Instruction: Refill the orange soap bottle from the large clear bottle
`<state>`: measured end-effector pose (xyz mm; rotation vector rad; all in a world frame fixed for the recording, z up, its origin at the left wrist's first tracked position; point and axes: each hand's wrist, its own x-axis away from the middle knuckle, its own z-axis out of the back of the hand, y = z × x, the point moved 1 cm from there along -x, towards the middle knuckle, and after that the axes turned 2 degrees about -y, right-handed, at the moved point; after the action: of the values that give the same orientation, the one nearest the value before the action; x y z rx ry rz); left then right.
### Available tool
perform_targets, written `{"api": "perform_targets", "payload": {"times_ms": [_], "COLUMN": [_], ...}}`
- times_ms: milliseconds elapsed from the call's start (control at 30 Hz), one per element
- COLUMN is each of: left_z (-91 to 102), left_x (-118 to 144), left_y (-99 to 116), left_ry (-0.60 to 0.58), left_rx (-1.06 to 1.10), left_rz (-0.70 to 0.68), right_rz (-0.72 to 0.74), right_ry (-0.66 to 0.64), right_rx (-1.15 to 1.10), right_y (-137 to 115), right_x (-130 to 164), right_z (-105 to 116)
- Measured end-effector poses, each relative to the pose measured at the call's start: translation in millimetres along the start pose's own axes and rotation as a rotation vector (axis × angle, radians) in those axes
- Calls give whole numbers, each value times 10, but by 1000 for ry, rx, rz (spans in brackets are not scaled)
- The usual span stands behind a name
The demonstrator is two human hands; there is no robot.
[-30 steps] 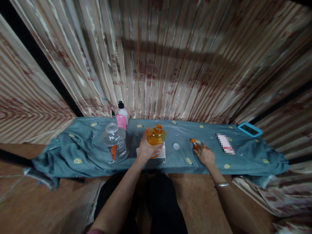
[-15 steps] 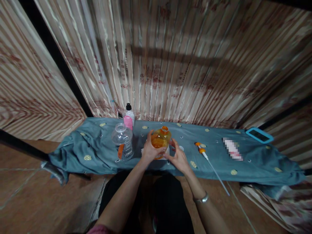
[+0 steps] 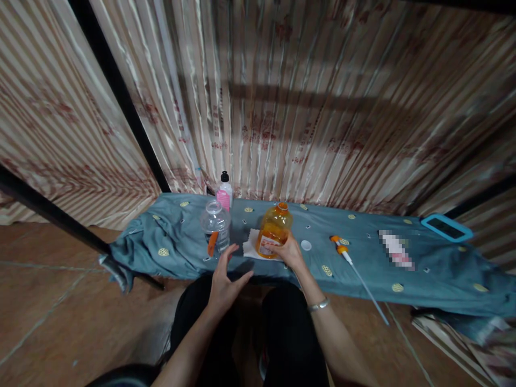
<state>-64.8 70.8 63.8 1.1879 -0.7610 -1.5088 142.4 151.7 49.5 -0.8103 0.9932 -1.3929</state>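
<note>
An amber see-through bottle (image 3: 274, 226) with an open neck stands on a white cloth (image 3: 250, 244), liquid in its lower part. My right hand (image 3: 289, 252) grips the bottle's lower right side, thumb across its label. To the left, my left hand (image 3: 226, 279) holds nothing, its thumb and fingers spread, just in front of a clear plastic bottle (image 3: 216, 228) with an orange label and no cap. Whether the left fingertips touch that bottle I cannot tell. An orange and white pump head with a long tube (image 3: 345, 255) lies right of the amber bottle.
Behind the clear bottle stands a pink-labelled bottle with a black cap (image 3: 224, 193). A small white disc (image 3: 306, 245), a blurred pink packet (image 3: 395, 250) and a blue-framed device (image 3: 446, 228) lie on the cloth-covered table (image 3: 363, 226). Black poles and a striped curtain enclose it.
My left hand has let go of the amber bottle and moved left, toward the clear bottle. My right hand has closed on the amber bottle's side. The view has shifted slightly.
</note>
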Motion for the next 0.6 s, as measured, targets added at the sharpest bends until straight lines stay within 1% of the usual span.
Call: {"api": "perform_targets", "payload": {"times_ms": [133,267,333,433,533,600], "left_z": [190,346,409,453,427,391], "left_x": [149,128,35,-215,-521,-685], "left_y": [0,5,5,-1,-30,-62], "left_ry": [73,194,280,389,430,449], "left_rx": [32,79,78,36,-13,-36], "left_rz": [14,18,27,42,62,52], "right_rz": [-33,-41,-46,-37,-13,-18], "right_ry": [39,39,24,6,41,90], "right_rx": [68,84,84,82,65,53], "right_y": [-40,-27,-12,0,6,19], "right_x": [-21,1,23,82,221,383], "right_z": [-19,-54,-68,-66,-9,56]}}
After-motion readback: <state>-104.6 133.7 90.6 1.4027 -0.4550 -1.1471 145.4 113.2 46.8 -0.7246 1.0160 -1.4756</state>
